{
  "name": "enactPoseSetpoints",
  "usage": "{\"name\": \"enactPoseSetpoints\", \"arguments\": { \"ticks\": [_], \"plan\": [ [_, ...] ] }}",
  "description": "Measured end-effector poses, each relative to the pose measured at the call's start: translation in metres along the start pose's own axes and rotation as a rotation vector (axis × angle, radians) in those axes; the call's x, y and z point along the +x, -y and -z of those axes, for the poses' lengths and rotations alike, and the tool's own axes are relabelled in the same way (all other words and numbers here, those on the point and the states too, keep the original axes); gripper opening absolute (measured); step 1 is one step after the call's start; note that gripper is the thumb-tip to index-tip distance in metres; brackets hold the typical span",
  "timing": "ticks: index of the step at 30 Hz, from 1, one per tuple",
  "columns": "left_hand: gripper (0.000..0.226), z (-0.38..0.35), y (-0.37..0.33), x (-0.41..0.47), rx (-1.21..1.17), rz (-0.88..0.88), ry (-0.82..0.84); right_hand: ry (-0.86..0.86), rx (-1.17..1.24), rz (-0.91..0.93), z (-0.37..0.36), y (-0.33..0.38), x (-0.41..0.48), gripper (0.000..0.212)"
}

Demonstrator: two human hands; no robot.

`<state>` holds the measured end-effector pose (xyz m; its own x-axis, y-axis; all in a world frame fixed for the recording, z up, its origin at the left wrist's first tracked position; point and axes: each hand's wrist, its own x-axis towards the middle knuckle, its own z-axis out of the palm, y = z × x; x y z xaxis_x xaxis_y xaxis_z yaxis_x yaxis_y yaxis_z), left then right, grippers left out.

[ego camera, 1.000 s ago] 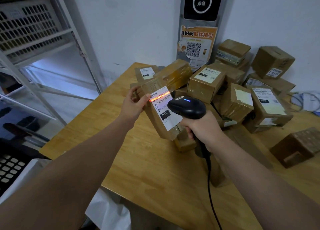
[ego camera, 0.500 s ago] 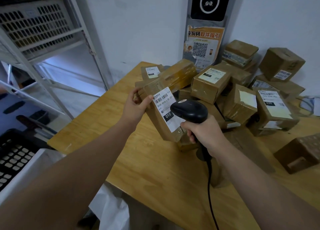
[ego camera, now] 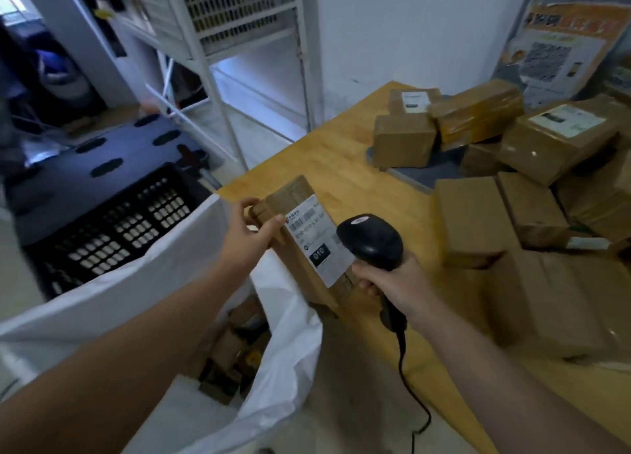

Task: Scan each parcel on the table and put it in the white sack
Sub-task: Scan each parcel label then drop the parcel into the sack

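Note:
My left hand (ego camera: 249, 235) grips a brown cardboard parcel (ego camera: 290, 248) with a white shipping label marked 010. The parcel hangs tilted over the table's near-left corner, just above the white sack's rim. My right hand (ego camera: 396, 283) holds the black corded barcode scanner (ego camera: 370, 240), whose head sits right beside the label. The white sack (ego camera: 283, 358) stands open below the table edge with several brown parcels inside it. Several more parcels (ego camera: 478, 221) are heaped on the wooden table (ego camera: 334, 166) to the right.
A black plastic crate (ego camera: 112, 224) stands left of the sack. A white metal shelf rack (ego camera: 222, 60) rises behind it against the wall. An orange poster with a QR code (ego camera: 560, 47) hangs on the wall at the far right. The scanner cable (ego camera: 406, 378) trails down off the table.
The red scan line on the label has gone out. My left hand has carried the parcel left and down from the pile to the sack's rim, and my view has swung left.

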<state>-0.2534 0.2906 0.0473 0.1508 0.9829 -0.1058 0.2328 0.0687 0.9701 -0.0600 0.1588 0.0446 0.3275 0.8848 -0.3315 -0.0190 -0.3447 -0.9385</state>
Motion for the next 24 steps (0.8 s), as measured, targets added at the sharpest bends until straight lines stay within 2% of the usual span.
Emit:
{"name": "enactPoseSetpoints", "arguments": {
  "ticks": [5, 7, 9, 12, 17, 20, 24],
  "plan": [
    [0.059, 0.092, 0.056, -0.01, 0.206, -0.03, -0.043, 0.056, -0.132, 0.027, -0.083, -0.034, 0.005, 0.038],
    [0.065, 0.123, 0.087, -0.008, 0.291, -0.008, -0.025, 0.059, -0.259, 0.063, -0.12, -0.054, 0.013, 0.051],
    [0.068, 0.148, 0.116, -0.006, 0.356, 0.018, 0.01, 0.043, -0.419, 0.117, -0.155, -0.074, 0.02, 0.044],
    [0.072, 0.173, 0.158, 0.001, 0.488, 0.049, 0.073, -0.109, -0.615, 0.21, -0.198, -0.102, 0.033, 0.034],
    [0.081, 0.184, 0.217, 0.03, 0.645, 0.05, 0.228, -0.179, -0.739, 0.159, -0.214, -0.14, 0.066, 0.055],
    [0.08, 0.175, 0.248, 0.05, 0.686, 0.046, 0.232, -0.168, -0.887, 0.18, -0.215, -0.165, 0.078, 0.069],
    [0.079, 0.155, 0.283, 0.074, 0.705, 0.059, 0.219, -0.226, -1.099, 0.321, -0.222, -0.172, 0.086, 0.039]
  ]
}}
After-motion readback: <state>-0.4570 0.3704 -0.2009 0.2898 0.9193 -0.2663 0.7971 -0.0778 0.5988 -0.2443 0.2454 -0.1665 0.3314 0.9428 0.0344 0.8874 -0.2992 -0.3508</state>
